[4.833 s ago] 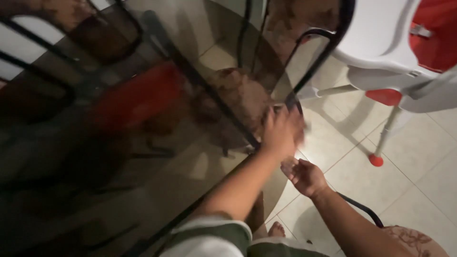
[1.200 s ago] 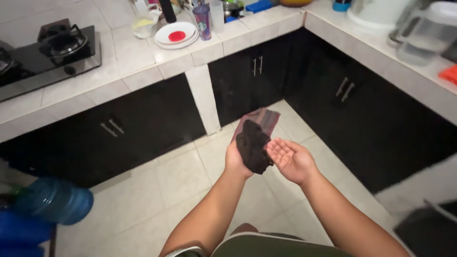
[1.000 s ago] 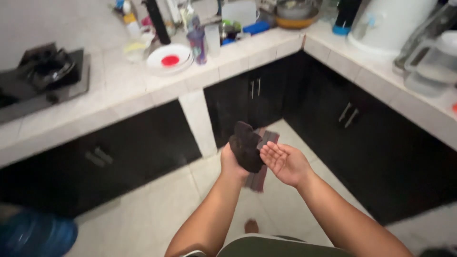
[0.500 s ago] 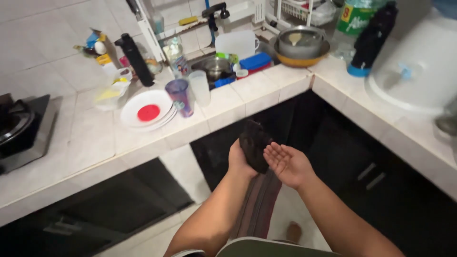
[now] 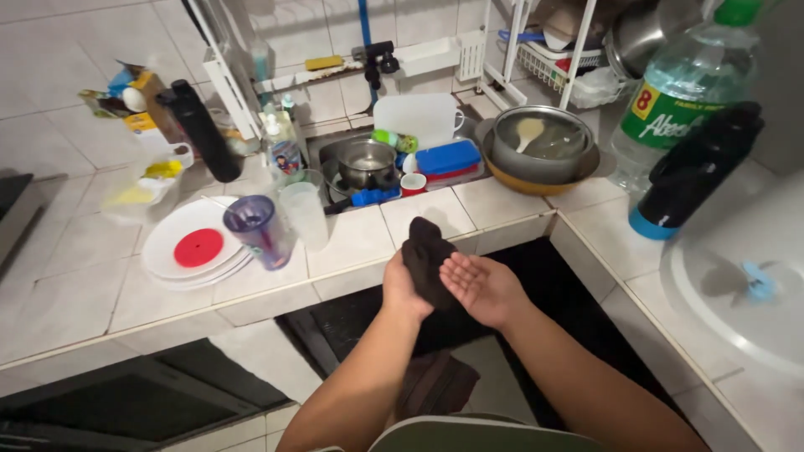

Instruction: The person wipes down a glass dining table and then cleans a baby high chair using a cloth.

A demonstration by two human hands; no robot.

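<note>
My left hand (image 5: 399, 289) grips a dark brown cloth (image 5: 425, 255), bunched at the top, with its tail hanging below my forearm (image 5: 435, 383). Beside it my right hand (image 5: 483, 288) is held palm up, cupped, fingers together and touching the cloth's side; I cannot tell what lies in the palm. Both hands hover at the front edge of a white tiled counter (image 5: 368, 238), just short of the sink (image 5: 381, 172).
The sink holds a metal pot (image 5: 366, 160) and blue and red lids. A purple tumbler (image 5: 255, 230), clear cup (image 5: 303, 214) and white plates with a red disc (image 5: 194, 249) stand left. A pan in a yellow bowl (image 5: 544, 144), green-labelled bottle (image 5: 682, 92) and black bottle (image 5: 699, 167) stand right.
The view has swung from a glass table to the kitchen, then up from the floor to the counter. My hands, with the cloth, have come closer to the sink.
</note>
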